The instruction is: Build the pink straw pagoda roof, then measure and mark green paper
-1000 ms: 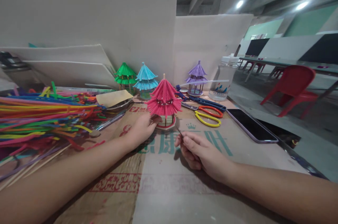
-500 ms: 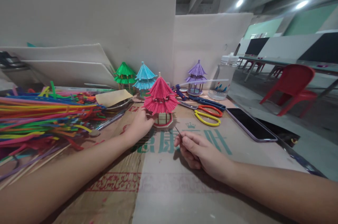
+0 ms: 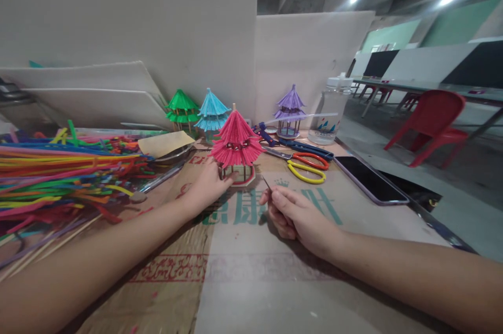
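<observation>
A pink model pavilion (image 3: pixel 237 140) with a two-tiered pleated roof stands upright on the cardboard-covered table. My left hand (image 3: pixel 210 184) is closed on its left side, with some fingers hidden behind the roof and posts. Just right of its base, my right hand (image 3: pixel 296 216) pinches a thin dark stick (image 3: pixel 267 183) whose tip points up and toward the pavilion, apart from it. Farther back stand a green model pavilion (image 3: pixel 182 106), a light blue one (image 3: pixel 211 108) and a purple one (image 3: pixel 291 106).
Bundles of colourful pipe cleaners (image 3: pixel 70 166) spread over the left side. Scissors (image 3: pixel 306 171) with red and yellow handles lie right of the pavilion, near a clear bottle (image 3: pixel 328 111) and a phone (image 3: pixel 371 179). White boards (image 3: pixel 129 24) rise behind; a red chair (image 3: pixel 426 119) stands beyond.
The whole view has shifted slightly, with things sitting a little higher and to the left. Both hands keep nearly the same pose, and the pavilion stays in place.
</observation>
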A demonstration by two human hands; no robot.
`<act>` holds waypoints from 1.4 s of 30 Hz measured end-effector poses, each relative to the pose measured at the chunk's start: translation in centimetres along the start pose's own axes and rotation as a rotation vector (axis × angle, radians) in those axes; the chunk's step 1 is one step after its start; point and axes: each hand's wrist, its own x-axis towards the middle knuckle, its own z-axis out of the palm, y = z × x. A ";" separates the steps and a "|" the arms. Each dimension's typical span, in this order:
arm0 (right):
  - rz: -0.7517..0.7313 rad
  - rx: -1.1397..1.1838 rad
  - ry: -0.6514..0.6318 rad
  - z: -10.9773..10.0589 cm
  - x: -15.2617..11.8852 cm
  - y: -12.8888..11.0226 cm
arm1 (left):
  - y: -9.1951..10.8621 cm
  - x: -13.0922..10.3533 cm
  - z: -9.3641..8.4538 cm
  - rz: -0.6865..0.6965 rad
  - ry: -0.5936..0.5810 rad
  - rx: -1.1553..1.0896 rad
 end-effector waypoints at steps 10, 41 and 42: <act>0.011 -0.002 -0.056 -0.1 -0.1 -0.1 | 0.1 -0.2 0.1 0.047 -0.004 0.012; 0.178 0.102 -0.091 0.4 -0.3 -0.6 | 1.6 -1.0 -1.1 0.260 0.028 0.012; 0.179 0.102 -0.089 0.4 -0.3 -0.6 | 1.7 -1.1 -1.1 0.258 0.024 0.016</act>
